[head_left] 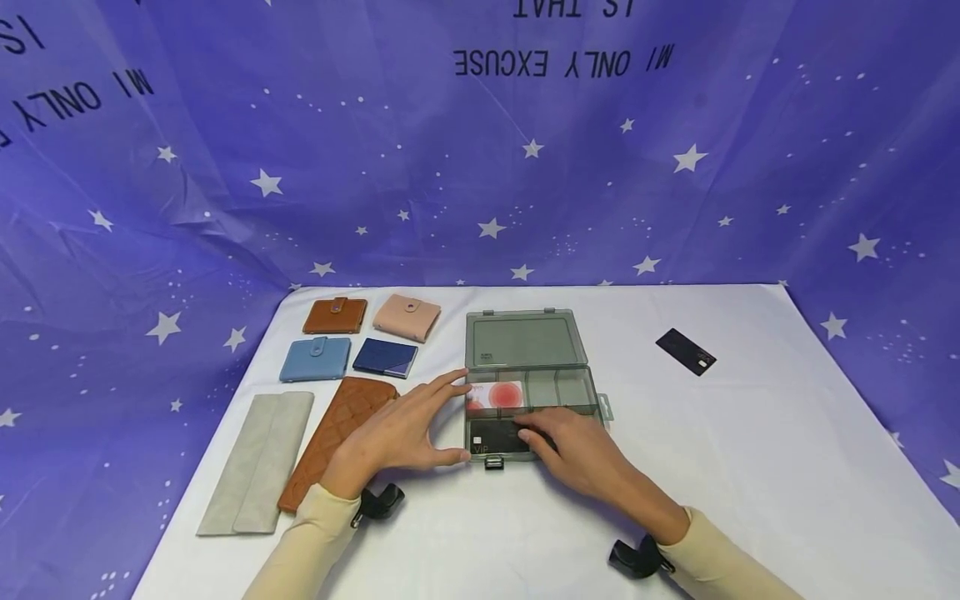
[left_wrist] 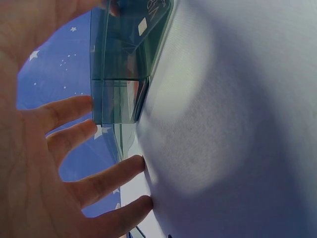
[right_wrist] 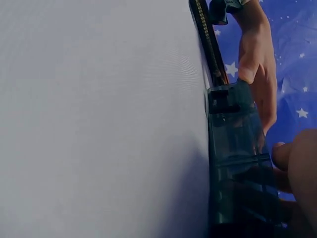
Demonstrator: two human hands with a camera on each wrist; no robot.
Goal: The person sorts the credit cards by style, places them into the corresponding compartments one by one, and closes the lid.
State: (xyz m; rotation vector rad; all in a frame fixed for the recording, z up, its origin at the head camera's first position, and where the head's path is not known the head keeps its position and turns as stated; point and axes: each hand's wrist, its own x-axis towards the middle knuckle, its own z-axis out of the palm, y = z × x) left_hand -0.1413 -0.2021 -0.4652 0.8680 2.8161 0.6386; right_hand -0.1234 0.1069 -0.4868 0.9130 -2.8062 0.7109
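A clear grey-green plastic box (head_left: 534,414) with compartments lies on the white table, its lid (head_left: 525,340) folded back. My left hand (head_left: 405,425) spreads along the box's left side, thumb at the front corner and fingertips against the wall. In the left wrist view those fingers (left_wrist: 106,186) look nearly straight. My right hand (head_left: 581,450) reaches into the front compartment and holds the right part of a black VIP card (head_left: 491,437); its fingertips are partly hidden. Through the wall in the left wrist view, the card (left_wrist: 148,22) looks slanted. A red-and-white card (head_left: 495,395) lies in the back row.
Another black card (head_left: 686,351) lies to the right. At left are a brown card holder (head_left: 335,317), a pink one (head_left: 407,317), a light blue one (head_left: 315,359), a dark blue card case (head_left: 386,357), a brown quilted wallet (head_left: 330,442) and a grey wallet (head_left: 255,462).
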